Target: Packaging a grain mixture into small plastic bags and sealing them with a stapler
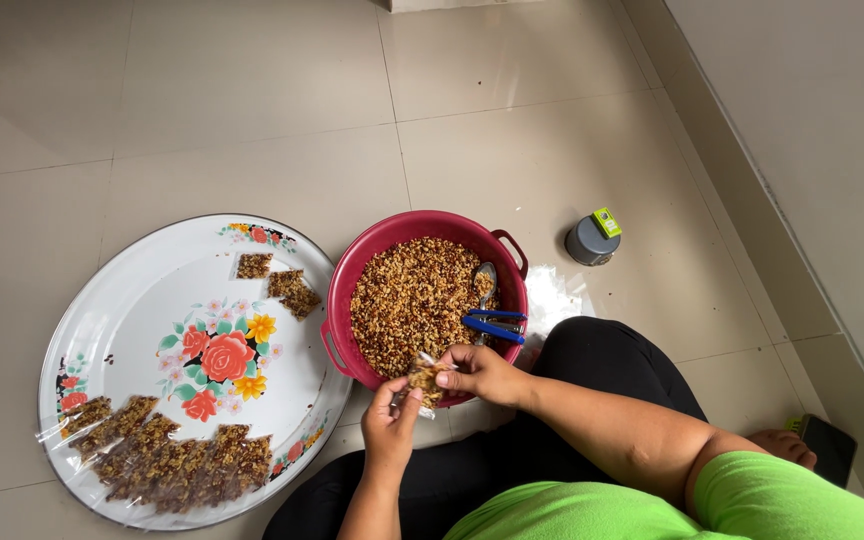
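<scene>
both hands (432, 395) pinch a clear filled packet (422, 380) over the red bowl (392, 240).

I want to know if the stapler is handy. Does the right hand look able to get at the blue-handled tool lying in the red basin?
Probably yes. The blue-handled tool lies on the basin's near edge, just above the right hand, nothing between them. But the hand's fingers are pinching a small filled packet, so it would have to let go first.
</scene>
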